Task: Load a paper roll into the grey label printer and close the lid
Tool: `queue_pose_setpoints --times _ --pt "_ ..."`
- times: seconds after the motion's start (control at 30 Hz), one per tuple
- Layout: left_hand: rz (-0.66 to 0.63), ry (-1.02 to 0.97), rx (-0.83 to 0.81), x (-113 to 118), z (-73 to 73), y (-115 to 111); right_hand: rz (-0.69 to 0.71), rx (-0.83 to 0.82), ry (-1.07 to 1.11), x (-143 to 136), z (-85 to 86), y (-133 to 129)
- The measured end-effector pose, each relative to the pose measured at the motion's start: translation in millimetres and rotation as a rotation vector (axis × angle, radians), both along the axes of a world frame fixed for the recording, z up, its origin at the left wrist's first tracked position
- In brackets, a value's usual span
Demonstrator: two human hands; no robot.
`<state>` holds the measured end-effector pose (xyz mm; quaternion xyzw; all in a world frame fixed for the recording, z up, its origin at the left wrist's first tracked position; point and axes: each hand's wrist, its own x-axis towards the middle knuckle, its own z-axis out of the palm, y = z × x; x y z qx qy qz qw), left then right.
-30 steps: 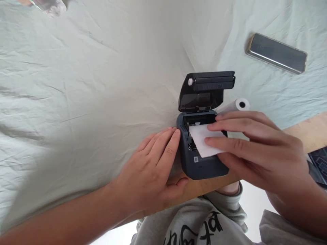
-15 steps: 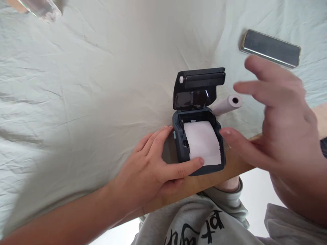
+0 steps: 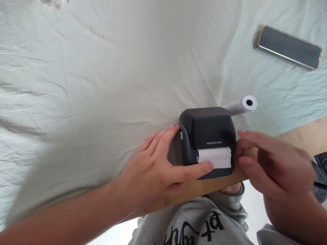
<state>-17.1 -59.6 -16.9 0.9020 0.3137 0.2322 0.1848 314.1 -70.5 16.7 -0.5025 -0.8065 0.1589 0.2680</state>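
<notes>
A dark label printer (image 3: 212, 127) with its lid down sits at the edge of the cloth-covered table. White paper (image 3: 217, 154) comes out from under the lid at the front. My left hand (image 3: 158, 166) holds the printer: the thumb presses on the paper's front end and the fingertips rest against the printer's left side. My right hand (image 3: 276, 163) is beside the printer's right side, fingers bent and thumb apart, slightly blurred. Nothing shows in it, and I cannot tell whether its fingertips touch the casing.
A white paper roll (image 3: 249, 103) lies behind the printer's right corner. Farther back on the right is a dark rectangular item with a clear edge (image 3: 288, 47). A clear object (image 3: 57, 3) is cut off at the top left. The wooden table edge (image 3: 315, 132) runs along the front.
The printer's lid has gone from raised to down, covering most of the paper. My right hand has dropped from above right to the printer's right side. My left hand keeps its place on the printer.
</notes>
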Motion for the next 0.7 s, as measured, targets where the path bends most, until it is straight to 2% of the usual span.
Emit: queue_pose_setpoints --times 0.13,0.3,0.7 --pt "0.023 -0.003 0.069 1 -1.3 1 0.016 -0.014 0.057 -17 -7.2 -6" --pt "0.035 0.015 0.116 3 0.8 3 0.214 0.083 0.068 -18 -10.0 -2" --pt "0.029 0.039 0.124 5 9.3 9 0.183 0.118 0.026 -18 -13.3 -2"
